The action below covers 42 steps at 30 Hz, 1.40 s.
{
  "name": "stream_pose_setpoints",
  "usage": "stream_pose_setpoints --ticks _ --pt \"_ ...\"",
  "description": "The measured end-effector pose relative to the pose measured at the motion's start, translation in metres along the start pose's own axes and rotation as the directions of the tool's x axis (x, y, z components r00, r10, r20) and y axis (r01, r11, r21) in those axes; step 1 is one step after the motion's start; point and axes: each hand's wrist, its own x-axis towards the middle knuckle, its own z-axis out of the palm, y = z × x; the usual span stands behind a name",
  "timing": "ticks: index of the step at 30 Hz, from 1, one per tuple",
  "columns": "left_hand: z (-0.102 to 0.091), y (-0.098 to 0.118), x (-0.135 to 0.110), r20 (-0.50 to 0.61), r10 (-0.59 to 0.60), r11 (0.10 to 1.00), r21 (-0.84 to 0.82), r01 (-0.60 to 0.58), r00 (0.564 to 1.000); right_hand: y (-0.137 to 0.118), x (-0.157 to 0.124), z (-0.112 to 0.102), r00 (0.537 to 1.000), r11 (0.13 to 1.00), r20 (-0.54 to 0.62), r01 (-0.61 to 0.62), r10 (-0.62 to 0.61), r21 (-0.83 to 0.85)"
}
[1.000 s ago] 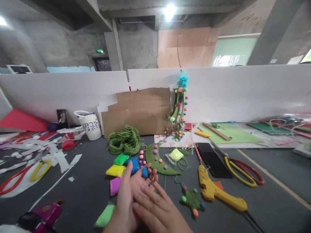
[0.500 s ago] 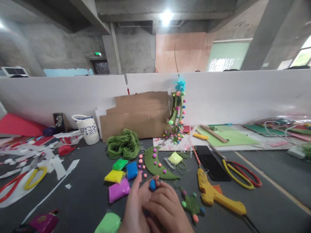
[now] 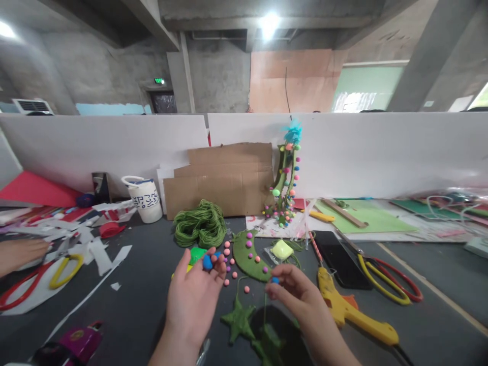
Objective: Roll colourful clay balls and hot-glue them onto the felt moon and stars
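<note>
My left hand (image 3: 192, 297) is raised over the dark mat with a lump of blue clay (image 3: 208, 262) pinched in its fingertips. My right hand (image 3: 299, 297) pinches a small blue clay ball (image 3: 275, 280) just below a green felt crescent (image 3: 247, 249) dotted with pink and purple balls. A green felt star (image 3: 237, 321) lies between my hands. Loose pink balls (image 3: 227, 251) sit beside the crescent. Under my left hand lie green and yellow clay packets (image 3: 195, 253), mostly hidden.
A yellow glue gun (image 3: 351, 312) lies right of my right hand, then a black phone (image 3: 339, 259) and red-yellow scissors (image 3: 385, 277). Behind are green yarn (image 3: 200, 223), cardboard (image 3: 221, 180), a decorated green cactus (image 3: 286, 178) and a white bucket (image 3: 145, 199). Another person's hand (image 3: 19, 252) rests at the left.
My hands have come apart: the right one has pulled off a small blue ball and moved right, the left keeps the blue lump. The view shifted; a green star and another person's hand now show.
</note>
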Motion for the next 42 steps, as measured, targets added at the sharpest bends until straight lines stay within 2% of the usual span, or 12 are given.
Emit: stream_pose_setpoints --ticks 4,10,14,18,22,26,28,31,33,37,39,42 --pt "0.000 0.007 0.001 -0.032 0.037 0.999 -0.031 -0.038 0.999 -0.011 0.004 -0.003 0.997 0.998 0.044 -0.055 0.056 -0.021" --pt "0.002 0.014 -0.004 0.010 0.059 0.995 -0.079 -0.058 0.998 -0.030 0.005 -0.010 0.993 0.991 0.084 -0.074 0.083 -0.110" --pt "0.002 0.020 -0.006 0.025 0.082 0.990 -0.120 -0.079 0.996 -0.040 0.006 -0.009 0.970 0.977 0.220 -0.056 0.102 -0.207" --pt "0.001 0.021 -0.007 0.036 0.069 0.988 -0.142 -0.063 0.997 -0.036 0.010 0.010 0.947 0.899 0.308 0.056 0.090 -0.435" --pt "-0.001 0.022 -0.008 0.052 0.070 0.985 -0.164 -0.061 0.996 -0.029 0.015 0.036 0.936 0.865 0.348 0.138 0.045 -0.483" --pt "-0.002 0.025 -0.008 0.053 0.072 0.979 -0.196 -0.060 0.996 -0.022 0.018 0.049 0.917 0.814 0.397 0.207 0.032 -0.543" --pt "-0.001 0.027 -0.008 0.052 0.079 0.976 -0.206 -0.067 0.996 -0.016 0.021 0.053 0.908 0.761 0.419 0.258 0.020 -0.596" --pt "0.000 0.029 -0.008 0.026 0.123 0.977 -0.181 -0.116 0.992 -0.003 0.027 0.060 0.890 0.625 0.456 0.362 -0.011 -0.692" --pt "0.001 0.030 -0.006 -0.009 0.135 0.979 -0.153 -0.135 0.991 0.005 0.031 0.067 0.865 0.513 0.501 0.443 -0.029 -0.735" --pt "0.000 0.030 -0.001 -0.055 0.092 0.984 -0.150 -0.099 0.994 0.014 0.036 0.078 0.802 0.320 0.596 0.576 -0.044 -0.752" --pt "-0.001 0.030 0.001 -0.061 0.083 0.985 -0.148 -0.091 0.995 0.015 0.036 0.081 0.785 0.257 0.618 0.607 -0.046 -0.752" --pt "-0.001 0.029 0.001 -0.062 0.074 0.987 -0.139 -0.082 0.995 0.012 0.035 0.081 0.770 0.205 0.636 0.632 -0.055 -0.748"
